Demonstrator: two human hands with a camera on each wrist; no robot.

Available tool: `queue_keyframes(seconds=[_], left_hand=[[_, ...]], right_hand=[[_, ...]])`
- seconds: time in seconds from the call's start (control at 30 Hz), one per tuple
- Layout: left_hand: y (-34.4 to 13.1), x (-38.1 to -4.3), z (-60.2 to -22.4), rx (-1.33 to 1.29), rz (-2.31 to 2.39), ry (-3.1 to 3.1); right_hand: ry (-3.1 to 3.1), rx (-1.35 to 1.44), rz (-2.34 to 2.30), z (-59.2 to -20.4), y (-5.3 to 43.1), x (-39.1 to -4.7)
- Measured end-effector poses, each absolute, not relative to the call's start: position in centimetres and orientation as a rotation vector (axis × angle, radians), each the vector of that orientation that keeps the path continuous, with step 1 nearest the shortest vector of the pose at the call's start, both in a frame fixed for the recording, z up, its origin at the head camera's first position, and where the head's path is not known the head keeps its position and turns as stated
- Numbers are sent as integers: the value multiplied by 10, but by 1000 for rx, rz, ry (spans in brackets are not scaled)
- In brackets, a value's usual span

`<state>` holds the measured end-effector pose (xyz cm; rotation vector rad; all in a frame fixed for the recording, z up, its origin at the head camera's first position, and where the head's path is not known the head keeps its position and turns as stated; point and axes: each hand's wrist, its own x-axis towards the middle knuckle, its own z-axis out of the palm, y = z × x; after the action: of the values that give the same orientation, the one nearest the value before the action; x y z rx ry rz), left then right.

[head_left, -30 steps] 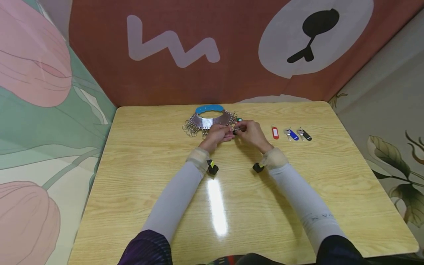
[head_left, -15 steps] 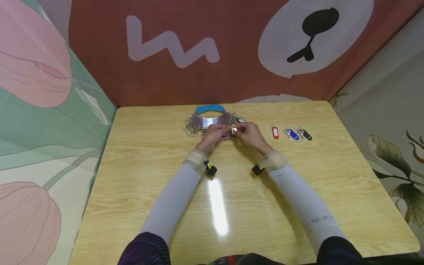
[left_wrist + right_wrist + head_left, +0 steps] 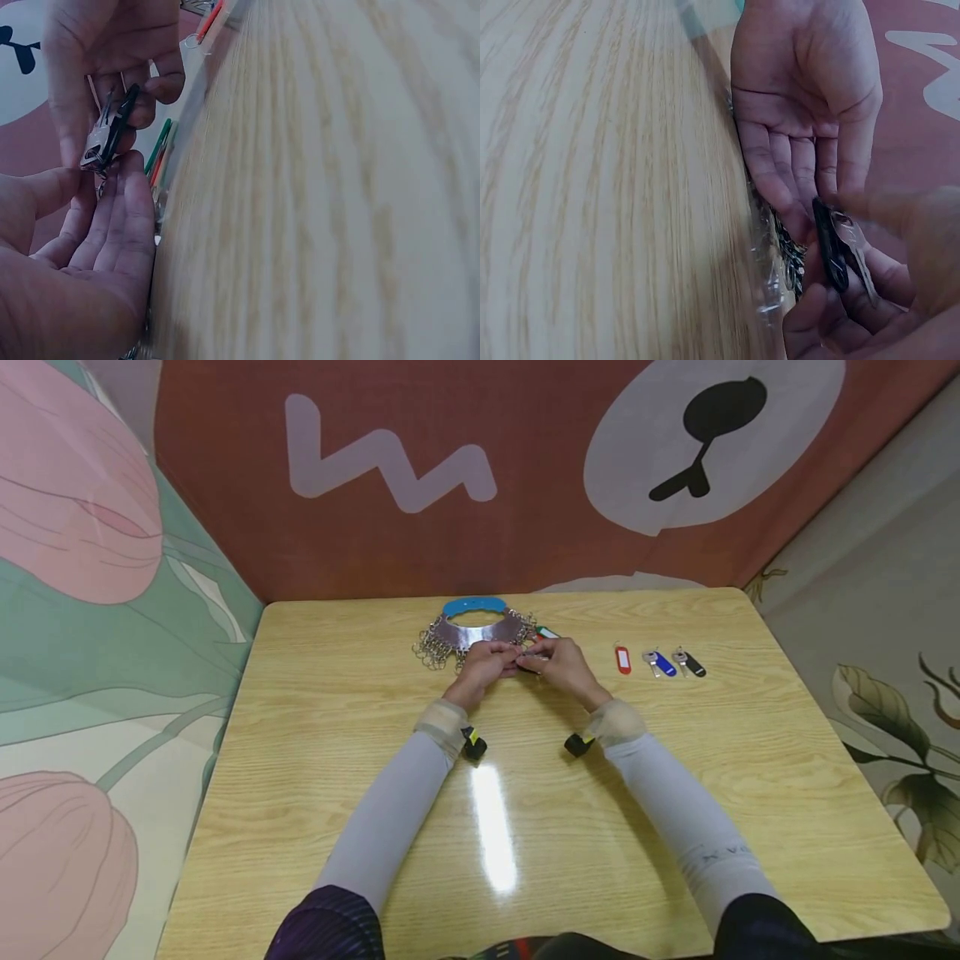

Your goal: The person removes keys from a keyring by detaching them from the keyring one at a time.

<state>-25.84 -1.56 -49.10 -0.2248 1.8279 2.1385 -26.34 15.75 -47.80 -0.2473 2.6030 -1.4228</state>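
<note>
While both hands meet over the wooden table (image 3: 315,710), at the near right side of a blue-topped metal band (image 3: 471,637) fringed with small hooks, the piece between them is a key (image 3: 96,141) with a black tag (image 3: 122,124), gathered at a small ring (image 3: 98,172). Right hand (image 3: 567,668): narrow, thumb and curled fingers about key and tag. Left hand (image 3: 482,672): thumb and forefinger drawn together at the ring, apparently pinching it, though the exact contact is partly hidden; the other fingers lie stretched out side by side.

Handling, my guess: very light, no strain on a grip. Key looks thin and rigid, smooth on the flat of its head, so it may slide under a dry thumb. Tag probably hard plastic, slick-faced, not easily broken. Ring seems thin, springy wire, the fiddly part; key and tag will likely swing about on it. Best hold, I judge: tag and key head together, flat sides under thumb and fingertips, leaving the ring for the other hand's nails. Key's blade seems a poor grip, being narrow.

Further right, apart from the hands: red tag (image 3: 623,660), blue tag (image 3: 665,666), second black tag (image 3: 695,666).
</note>
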Motion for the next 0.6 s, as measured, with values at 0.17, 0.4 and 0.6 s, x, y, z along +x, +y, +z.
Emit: queue_keyframes(seconds=[0.17, 0.4, 0.6], left_hand=[[-16, -258, -490, -233, 2162, 1821], [-19, -259, -491, -212, 2133, 1818], [-20, -259, -491, -188, 2104, 1806]], right_hand=[[2612, -206, -1421, -478, 157, -263], [2621, -203, -1368, -472, 156, -262], [2593, -186, -1380, -470, 155, -260]])
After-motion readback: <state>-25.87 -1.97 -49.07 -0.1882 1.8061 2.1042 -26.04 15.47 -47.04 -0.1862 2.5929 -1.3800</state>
